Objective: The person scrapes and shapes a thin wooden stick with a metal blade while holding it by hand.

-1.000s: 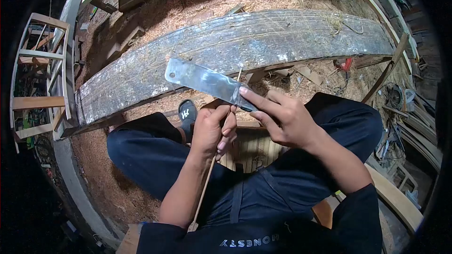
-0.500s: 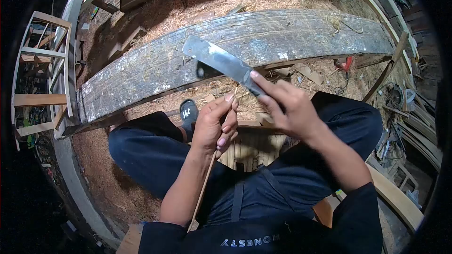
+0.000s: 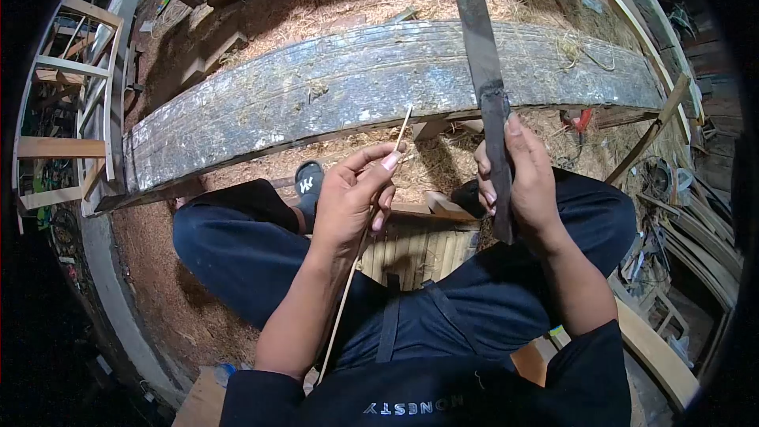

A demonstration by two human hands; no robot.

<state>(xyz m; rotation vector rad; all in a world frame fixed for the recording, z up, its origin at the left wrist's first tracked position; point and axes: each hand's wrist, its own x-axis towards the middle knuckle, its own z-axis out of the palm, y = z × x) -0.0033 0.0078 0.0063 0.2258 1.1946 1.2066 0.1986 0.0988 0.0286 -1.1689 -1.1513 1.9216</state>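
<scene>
My left hand (image 3: 345,207) pinches a thin pale wooden stick (image 3: 341,312) between thumb and fingers. Its tip rises just past the fingertips, in front of the plank's near edge, and its long end runs down along my forearm to my shirt. In my right hand (image 3: 531,178) is a large knife (image 3: 478,43), gripped by its dark handle. The broad, blunt-ended blade points away from me over the weathered plank (image 3: 316,87). A clear gap separates knife and stick.
Wood shavings (image 3: 348,0) cover the ground beyond the plank. A slatted seat (image 3: 411,257) lies between my legs. On the left stands a wooden frame (image 3: 67,146); on the right are bent wooden strips (image 3: 700,241) and a red-handled tool (image 3: 583,120).
The knife has moved right, away from the stick, and turned from slanting left to nearly upright. More of the stick's tip shows above my left fingers.
</scene>
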